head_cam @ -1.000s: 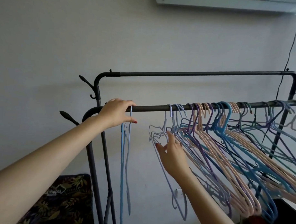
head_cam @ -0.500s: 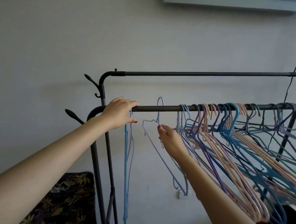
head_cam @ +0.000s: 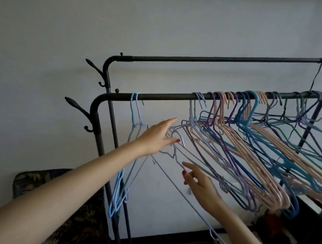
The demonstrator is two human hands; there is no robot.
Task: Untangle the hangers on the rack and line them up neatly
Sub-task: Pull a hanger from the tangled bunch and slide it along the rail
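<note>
A lilac wire hanger (head_cam: 175, 159) hangs off the rail, tilted, its hook (head_cam: 179, 136) just beside the left hand's (head_cam: 157, 136) thumb and its shoulder at the right hand's (head_cam: 200, 185) fingertips, the long bar slanting down below that hand. Above and to the left of the left hand, two pale blue hangers (head_cam: 133, 119) hang side-on from the dark metal rack's (head_cam: 166, 97) front rail. To the right of both hands, a tangled bunch of hangers (head_cam: 250, 143) in peach, purple, blue and teal crowds the same rail, splaying downward.
</note>
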